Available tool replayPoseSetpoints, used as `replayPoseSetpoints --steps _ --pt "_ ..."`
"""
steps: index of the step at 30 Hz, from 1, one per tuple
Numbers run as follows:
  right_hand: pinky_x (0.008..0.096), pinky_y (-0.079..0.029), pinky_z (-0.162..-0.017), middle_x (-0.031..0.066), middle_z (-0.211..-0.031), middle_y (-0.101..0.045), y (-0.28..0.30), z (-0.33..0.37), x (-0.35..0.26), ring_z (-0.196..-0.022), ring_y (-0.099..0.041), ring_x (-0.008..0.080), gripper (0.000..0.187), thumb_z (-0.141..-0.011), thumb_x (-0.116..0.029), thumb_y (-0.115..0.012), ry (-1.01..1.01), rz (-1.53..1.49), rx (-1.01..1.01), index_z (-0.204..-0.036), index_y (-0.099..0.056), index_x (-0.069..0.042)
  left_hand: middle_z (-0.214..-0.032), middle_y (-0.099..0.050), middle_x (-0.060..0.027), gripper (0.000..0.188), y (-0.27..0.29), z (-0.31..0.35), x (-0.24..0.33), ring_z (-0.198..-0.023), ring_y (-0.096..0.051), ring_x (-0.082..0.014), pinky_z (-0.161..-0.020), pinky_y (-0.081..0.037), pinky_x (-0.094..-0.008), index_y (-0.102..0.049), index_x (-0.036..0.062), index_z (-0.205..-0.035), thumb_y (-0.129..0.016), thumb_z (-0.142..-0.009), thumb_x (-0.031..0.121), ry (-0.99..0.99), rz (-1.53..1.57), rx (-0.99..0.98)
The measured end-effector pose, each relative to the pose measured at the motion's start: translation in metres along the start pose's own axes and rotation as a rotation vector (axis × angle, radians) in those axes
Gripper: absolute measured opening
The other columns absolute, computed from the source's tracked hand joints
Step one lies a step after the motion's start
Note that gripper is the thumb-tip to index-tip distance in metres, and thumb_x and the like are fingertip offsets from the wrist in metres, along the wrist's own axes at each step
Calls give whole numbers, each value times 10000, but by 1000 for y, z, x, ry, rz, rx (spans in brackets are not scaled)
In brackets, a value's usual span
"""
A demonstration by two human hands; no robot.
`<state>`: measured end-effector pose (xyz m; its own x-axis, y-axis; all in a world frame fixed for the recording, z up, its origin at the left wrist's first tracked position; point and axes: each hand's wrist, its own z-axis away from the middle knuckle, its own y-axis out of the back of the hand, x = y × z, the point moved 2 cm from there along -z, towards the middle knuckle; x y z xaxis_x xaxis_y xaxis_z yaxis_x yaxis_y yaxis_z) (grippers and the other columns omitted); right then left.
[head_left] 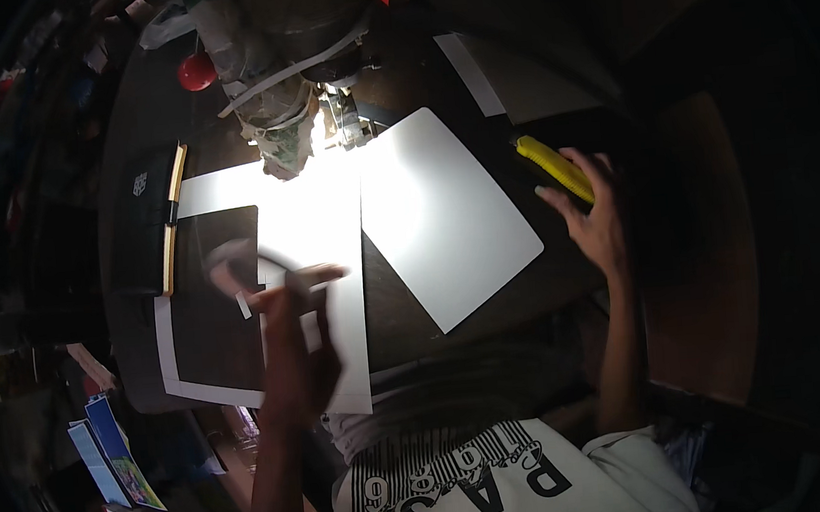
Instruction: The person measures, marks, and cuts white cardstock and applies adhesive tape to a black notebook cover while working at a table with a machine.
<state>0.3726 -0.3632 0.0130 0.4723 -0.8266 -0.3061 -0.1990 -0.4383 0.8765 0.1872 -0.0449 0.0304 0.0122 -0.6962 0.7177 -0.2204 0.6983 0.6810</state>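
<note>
My left hand (289, 304) is smeared by motion above a white sheet (346, 357) with a large cut-out at its left. Its fingers are too blurred to show whether they grip anything. A small white strip (244, 306) shows beside these fingers; whether it is held I cannot make out. On the right, my right hand (594, 208) is open around a yellow cutter (552, 165), thumb on one side and fingers on the other. The thumb stands apart from the cutter. Between my hands a plain white sheet (456, 223) with rounded corners lies tilted on the dark table.
A bright lamp (328, 128) on a wrapped stand shines down on the sheets. At the left lies a black notebook (142, 219) with an elastic band. A red ball (196, 73) is near the stand. Booklets (113, 457) stand below the table's left edge.
</note>
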Motion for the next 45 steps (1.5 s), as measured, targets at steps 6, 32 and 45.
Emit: replayPoseSetpoints --steps 6,32,45 --pt "295 -490 -643 98 -924 -592 34 4 28 -747 -572 144 376 -1011 -260 -611 -379 -606 -252 -1309 -584 -32 -1172 -649 -172 675 -50 -21 25 -1231 -513 -356 -1116 -287 -484 -500 -56 -1271 -777 -872 413 -46 -209 -224" --pt "337 -487 -501 49 -708 -610 33 -20 -70 -579 -645 185 320 -891 -130 -706 744 16 -551 -1210 -712 -149 -938 -652 -180 1162 -45 -47 11 -1063 -586 -371 -1187 -210 -552 -389 -146 -1348 -913 -594 566 6 -79 -435" --pt "386 -539 -698 186 -952 -706 62 -16 -43 -875 -726 363 222 -1015 -125 -571 117 -364 -514 -1215 -590 -32 -1238 -557 -241 1039 -64 -68 -2 -1262 -517 -396 -1147 -255 -573 -422 -85 -1296 -861 -673 621 -201 -311 -91"
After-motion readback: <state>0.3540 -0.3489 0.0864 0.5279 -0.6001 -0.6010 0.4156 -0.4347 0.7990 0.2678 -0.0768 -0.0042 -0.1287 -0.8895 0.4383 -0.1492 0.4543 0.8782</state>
